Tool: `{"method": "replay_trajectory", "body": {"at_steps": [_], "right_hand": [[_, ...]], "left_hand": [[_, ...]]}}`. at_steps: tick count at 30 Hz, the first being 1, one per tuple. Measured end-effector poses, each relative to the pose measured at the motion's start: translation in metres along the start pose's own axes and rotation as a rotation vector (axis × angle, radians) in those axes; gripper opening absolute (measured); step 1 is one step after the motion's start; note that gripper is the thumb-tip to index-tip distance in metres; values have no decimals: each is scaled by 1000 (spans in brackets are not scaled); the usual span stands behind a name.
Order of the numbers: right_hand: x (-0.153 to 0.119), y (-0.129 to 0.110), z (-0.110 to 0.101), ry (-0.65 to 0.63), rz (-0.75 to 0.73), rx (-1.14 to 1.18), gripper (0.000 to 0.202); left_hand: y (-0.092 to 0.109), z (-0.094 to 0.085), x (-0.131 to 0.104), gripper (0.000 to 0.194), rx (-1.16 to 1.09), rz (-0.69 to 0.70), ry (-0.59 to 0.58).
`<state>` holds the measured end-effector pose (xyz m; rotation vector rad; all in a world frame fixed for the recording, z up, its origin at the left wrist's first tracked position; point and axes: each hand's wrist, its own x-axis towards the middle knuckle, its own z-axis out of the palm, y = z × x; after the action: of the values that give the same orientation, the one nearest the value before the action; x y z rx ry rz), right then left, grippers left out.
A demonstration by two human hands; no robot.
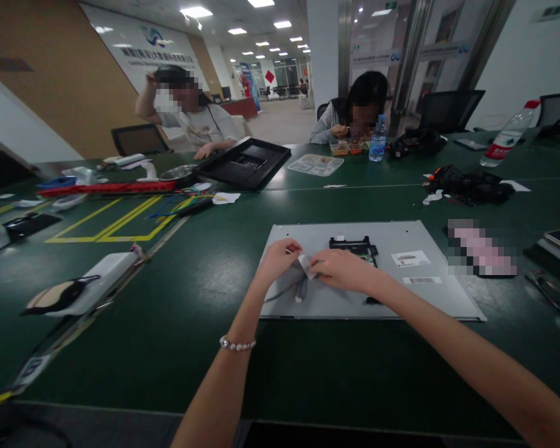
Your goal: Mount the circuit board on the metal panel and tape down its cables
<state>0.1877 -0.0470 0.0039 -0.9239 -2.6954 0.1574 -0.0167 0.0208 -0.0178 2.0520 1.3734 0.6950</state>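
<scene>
My left hand (280,260) and my right hand (343,269) meet over a flat grey metal display panel (429,295) on the table. Between their fingertips is a small whitish translucent strip (307,265), pinched from both sides; its exact kind is unclear. Beneath the strip, a grey cable (300,291) with a pale end lies on the panel. Just behind my right hand, a black bracket (350,241) surrounds a green circuit board, partly hidden by that hand. A white label (410,259) is stuck on the panel's right half.
A pink-faced phone (483,247) lies right of the panel. On the left is a white power strip (93,283). Across the green table (205,367) are a black monitor housing (247,163), a plastic tray (316,164), two bottles and two seated people, one eating.
</scene>
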Motion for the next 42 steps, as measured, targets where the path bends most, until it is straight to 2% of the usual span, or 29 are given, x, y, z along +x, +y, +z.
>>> {"method": "replay_trajectory", "body": {"at_steps": [4,8,13,18,26,35,42], "right_hand": [[0,1,4,9,17,8,22],[-2,3,1,13,-3,21,24],[-5,8,-4,19,-57,31,26],[-8,11,-3,10,-98,41,24],[-8,9,-2,-1,-115,18,26],[-7,2,-4,-61,-129,37,26],[-8,-15,-9,-89,-7,41,27]], "left_hand": [[0,1,-3,13,104,31,-3],[8,1,-6,23,230,128,8],[20,2,-10,23,225,209,-120],[22,1,-11,20,231,225,-198],[24,-3,-12,20,242,255,-188],[27,0,-13,18,289,246,-235],[26,1,-14,18,271,255,-275]]}}
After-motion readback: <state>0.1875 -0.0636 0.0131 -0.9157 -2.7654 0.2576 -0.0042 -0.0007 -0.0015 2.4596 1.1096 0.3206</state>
